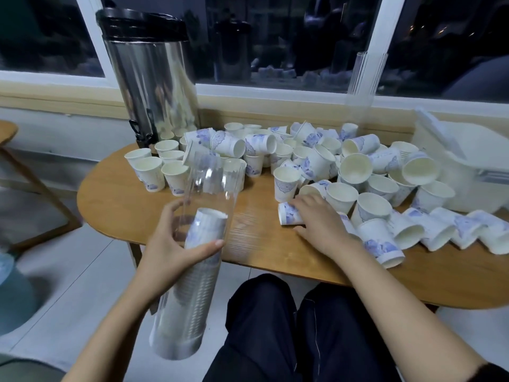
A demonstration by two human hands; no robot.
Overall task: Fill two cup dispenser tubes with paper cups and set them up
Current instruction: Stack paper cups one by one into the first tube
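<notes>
- We are gripping the clear tube (190, 299) round its middle with our left hand (165, 244), fingers and thumb wrapped about it. It is tilting over our lap, with its open mouth pointing up and away.
- Inside the tube, a nested stack of paper cups (206, 227) is filling the lower part while the upper part is showing empty. We are judging this one well along but unfinished.
- We are judging the tube light, stiff and slick, its thin wall likely to crack under a squeeze. A mid-length grip is suiting it, with the lower end watched.
- Right of the tube, our right hand (319, 224) is curling its fingers over a tipped cup (286, 215), thumb just beneath. We are expecting it to be featherlight and easily crushed, so a gentle hold on the wall is called for.
- Beyond the tube, loose cups (344, 166) are crowding the wooden worktop (124, 205), some upright, some tipped.
- Farther beyond the tube, a steel urn (154, 78) is standing to the left and a second tube (363, 86) upright to the right, against a dark window (275, 37).
</notes>
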